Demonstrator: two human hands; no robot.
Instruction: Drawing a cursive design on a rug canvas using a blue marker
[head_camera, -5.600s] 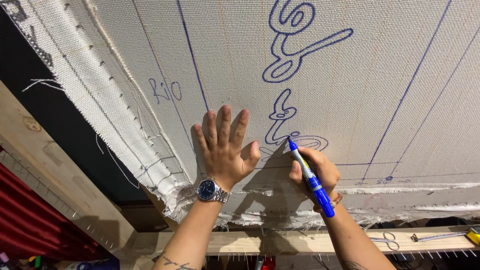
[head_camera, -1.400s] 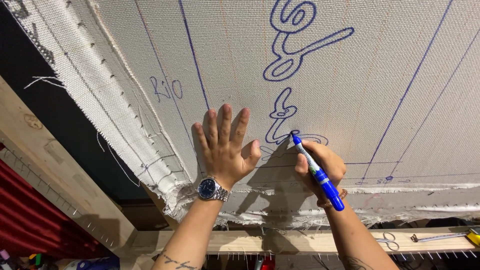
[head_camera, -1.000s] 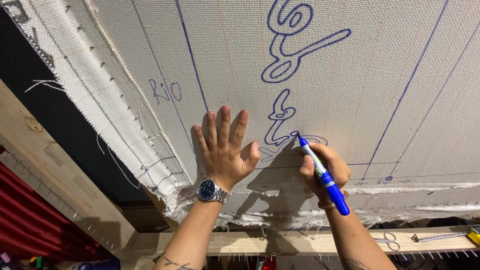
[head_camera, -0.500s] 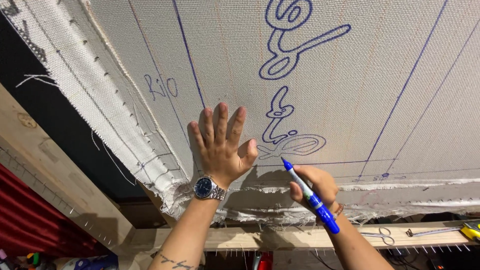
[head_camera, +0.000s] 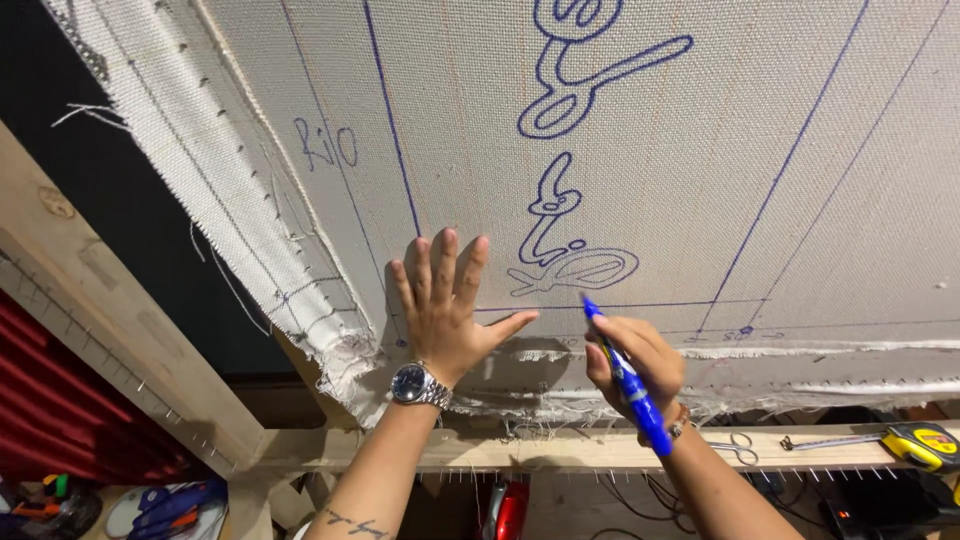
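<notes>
Stretched over a wooden frame (head_camera: 130, 330), the cream woven cloth (head_camera: 700, 150) is fraying along its lower edge. Left hand (head_camera: 445, 315) is pressing flat, fingers spread wide; right hand (head_camera: 635, 365) is gripping a blue marker (head_camera: 625, 375), tip just below the drawn blue squiggle (head_camera: 570, 265).

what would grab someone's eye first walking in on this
The big blue looping outlines drawn down the middle of the stretched pale cloth. Below them, the left hand lies flat on the cloth with a wristwatch on it, while the right hand holds a blue marker just under the lowest loop.
</notes>
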